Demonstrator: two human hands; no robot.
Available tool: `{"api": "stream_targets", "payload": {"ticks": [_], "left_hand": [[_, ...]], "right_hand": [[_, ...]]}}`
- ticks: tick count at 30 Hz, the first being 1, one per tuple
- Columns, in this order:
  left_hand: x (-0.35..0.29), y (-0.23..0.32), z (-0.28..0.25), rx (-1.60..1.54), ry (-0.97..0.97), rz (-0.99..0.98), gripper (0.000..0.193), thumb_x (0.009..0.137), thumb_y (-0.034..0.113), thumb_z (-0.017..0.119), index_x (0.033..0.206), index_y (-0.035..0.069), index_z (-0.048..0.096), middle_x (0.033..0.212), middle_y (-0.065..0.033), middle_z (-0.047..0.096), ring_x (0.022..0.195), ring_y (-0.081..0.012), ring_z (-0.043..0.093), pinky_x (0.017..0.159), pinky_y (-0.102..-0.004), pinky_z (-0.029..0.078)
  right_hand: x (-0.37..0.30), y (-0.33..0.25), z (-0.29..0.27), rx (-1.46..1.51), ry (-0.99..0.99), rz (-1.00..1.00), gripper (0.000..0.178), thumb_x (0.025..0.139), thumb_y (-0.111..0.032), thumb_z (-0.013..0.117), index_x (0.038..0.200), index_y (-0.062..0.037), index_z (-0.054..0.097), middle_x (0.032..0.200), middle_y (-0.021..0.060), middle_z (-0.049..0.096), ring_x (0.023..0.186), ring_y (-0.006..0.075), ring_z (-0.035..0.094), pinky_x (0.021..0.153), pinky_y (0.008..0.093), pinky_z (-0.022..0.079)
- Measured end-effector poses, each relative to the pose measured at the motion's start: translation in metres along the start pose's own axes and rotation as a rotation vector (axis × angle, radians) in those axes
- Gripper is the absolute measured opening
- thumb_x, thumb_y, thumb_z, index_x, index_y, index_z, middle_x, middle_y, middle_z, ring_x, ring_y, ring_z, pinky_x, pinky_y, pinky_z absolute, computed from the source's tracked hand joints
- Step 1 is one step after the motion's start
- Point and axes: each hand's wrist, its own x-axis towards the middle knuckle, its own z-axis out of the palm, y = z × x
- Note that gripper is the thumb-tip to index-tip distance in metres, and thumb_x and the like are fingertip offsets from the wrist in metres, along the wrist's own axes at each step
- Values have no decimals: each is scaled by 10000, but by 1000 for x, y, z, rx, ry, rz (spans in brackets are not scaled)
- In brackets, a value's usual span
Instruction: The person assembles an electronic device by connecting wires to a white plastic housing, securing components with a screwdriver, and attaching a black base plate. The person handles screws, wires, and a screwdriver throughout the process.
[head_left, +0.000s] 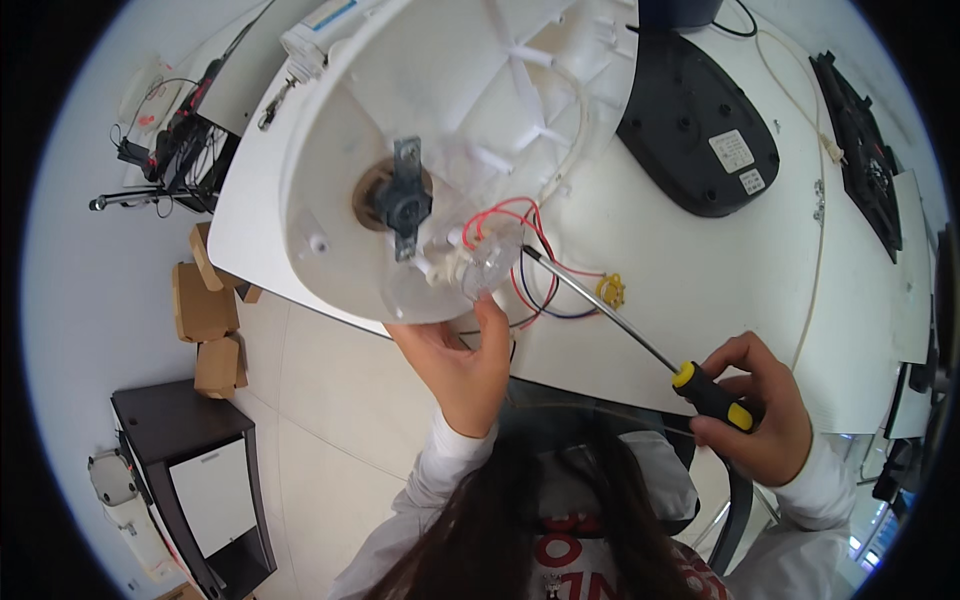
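A white housing (465, 110) is gripped by the left hand (462, 378) at the table's (700, 265) near edge, a screwdriver (684, 376) by the right hand (765, 425).

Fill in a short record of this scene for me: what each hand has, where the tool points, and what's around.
Left hand: grips the white shell at its near edge, thumb by a clear round part
Right hand: holds a screwdriver by its handle
Tool tip: beside the clear round part; touching or not, unclear
Wires: red and dark, looping toward a yellow piece
Table: black panel right of the shell
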Motion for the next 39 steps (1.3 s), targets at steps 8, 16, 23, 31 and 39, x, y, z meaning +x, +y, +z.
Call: {"api": "stream_targets", "payload": {"ticks": [8,16,23,31,39], "left_hand": [[-3,-1,-6,90,-80,61,658,779,-81,617,1329,-19,261,1272,-170,416,1171,-244,469,983,-355,386],[-2,-5,-3,85,-86,96,649,786,-77,619,1326,-13,264,1274,-167,417,1167,-249,478,976,-355,395],[-4,-3,-4,79,-68,66,639,794,-76,616,1328,-12,271,1273,-162,424,1167,-247,476,985,-357,388],[-2,5,-1,15,-21,-47,650,760,-84,621,1296,-42,255,1242,-178,408,1125,-235,476,963,-349,393],[-4,-2,-4,36,-9,-22,631,790,-86,605,1326,-6,282,1281,-166,431,1182,-249,466,1011,-360,364]], "right_hand": [[-4,-9,10,-641,107,-202,297,838,-116,648,1056,19,498,862,160,605,606,286,616,524,306,473],[17,25,-21,1002,-583,309,402,991,-340,431,1097,49,424,894,135,535,512,152,510,468,268,446],[19,19,-18,824,-581,229,378,933,-278,560,1092,38,427,882,120,540,512,152,525,475,268,449],[14,33,-5,1300,-681,400,406,973,-314,475,1154,45,423,836,89,518,491,147,527,444,248,445],[8,38,1,1072,-710,218,468,1007,-363,353,1197,57,434,829,100,531,555,133,526,500,242,440]]}}
